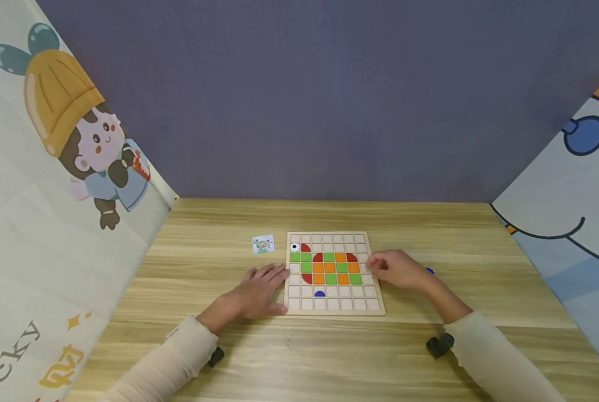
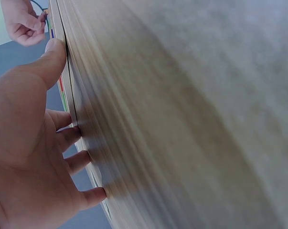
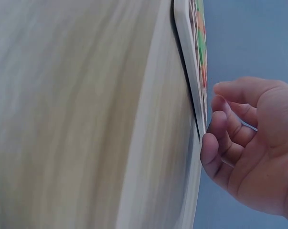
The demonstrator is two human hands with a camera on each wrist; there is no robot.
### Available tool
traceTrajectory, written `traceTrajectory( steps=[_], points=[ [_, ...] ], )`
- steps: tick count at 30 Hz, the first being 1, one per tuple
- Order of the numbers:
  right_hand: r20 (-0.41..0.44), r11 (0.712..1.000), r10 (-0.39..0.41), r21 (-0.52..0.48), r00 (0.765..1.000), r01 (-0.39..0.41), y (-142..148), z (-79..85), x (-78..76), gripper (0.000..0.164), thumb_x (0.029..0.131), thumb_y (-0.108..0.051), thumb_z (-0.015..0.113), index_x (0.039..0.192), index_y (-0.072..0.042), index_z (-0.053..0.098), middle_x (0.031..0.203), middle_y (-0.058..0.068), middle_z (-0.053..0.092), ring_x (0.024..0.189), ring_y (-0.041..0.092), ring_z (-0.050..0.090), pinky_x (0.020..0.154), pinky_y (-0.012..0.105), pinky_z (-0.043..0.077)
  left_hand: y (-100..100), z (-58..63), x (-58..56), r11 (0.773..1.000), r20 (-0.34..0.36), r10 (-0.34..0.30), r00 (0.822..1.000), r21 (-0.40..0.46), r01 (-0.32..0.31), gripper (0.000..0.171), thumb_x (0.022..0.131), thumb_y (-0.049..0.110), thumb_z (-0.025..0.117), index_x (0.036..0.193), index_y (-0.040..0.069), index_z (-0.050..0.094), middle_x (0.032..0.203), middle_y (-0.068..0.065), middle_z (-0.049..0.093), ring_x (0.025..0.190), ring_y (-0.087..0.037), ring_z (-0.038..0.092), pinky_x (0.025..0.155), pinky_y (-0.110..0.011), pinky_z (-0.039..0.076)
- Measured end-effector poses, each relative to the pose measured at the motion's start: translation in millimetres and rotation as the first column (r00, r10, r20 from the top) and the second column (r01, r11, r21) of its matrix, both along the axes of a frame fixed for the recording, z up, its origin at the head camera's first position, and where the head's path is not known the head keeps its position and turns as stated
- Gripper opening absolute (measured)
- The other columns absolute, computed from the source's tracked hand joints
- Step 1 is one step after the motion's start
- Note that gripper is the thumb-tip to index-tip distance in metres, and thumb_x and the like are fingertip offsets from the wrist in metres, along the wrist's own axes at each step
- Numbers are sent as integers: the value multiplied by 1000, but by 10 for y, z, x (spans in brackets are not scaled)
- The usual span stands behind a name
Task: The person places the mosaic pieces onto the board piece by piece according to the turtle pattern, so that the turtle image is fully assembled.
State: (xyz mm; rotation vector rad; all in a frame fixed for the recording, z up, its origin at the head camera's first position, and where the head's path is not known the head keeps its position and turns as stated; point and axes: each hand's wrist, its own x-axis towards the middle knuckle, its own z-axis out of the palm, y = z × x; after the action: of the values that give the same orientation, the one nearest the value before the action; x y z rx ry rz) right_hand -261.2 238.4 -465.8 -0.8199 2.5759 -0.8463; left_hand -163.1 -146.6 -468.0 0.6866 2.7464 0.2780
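A square wooden grid board lies on the table, holding green, orange and dark red tiles in a fish-like pattern. An eye tile sits at its upper left, and a blue half-circle tile lies in a lower row. My left hand rests at the board's left edge, fingers spread, thumb at the lower corner. By the right edge hovers my right hand, its fingers loosely curled. In the right wrist view, no tile shows between the right hand's fingertips.
A small picture card with a coloured pattern lies left of the board. Another blue piece shows on the table, partly behind my right forearm. A dark partition stands along the table's back edge, with printed walls on both sides.
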Motion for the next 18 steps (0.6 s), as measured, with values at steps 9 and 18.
traceTrajectory(
  steps=[9,18],
  points=[
    [-23,998,-55,20,998,55,223,-17,-28,16,95,-11,67,109,-12,73,87,-4,67,76,9,55,67,25,46,5,-3,2,1000,-1,-2,1000,-17,2,87,96,60,58,163,14,26,171,-7,22,157,-37,23,119,-69,24],
    [-63,994,-95,55,993,99,455,11,-26,19,96,-12,65,113,-10,73,93,-1,70,83,10,59,71,27,49,3,2,6,1000,5,-5,1000,-24,5,89,95,61,58,162,14,25,171,-8,21,156,-37,23,119,-69,24]
  ],
)
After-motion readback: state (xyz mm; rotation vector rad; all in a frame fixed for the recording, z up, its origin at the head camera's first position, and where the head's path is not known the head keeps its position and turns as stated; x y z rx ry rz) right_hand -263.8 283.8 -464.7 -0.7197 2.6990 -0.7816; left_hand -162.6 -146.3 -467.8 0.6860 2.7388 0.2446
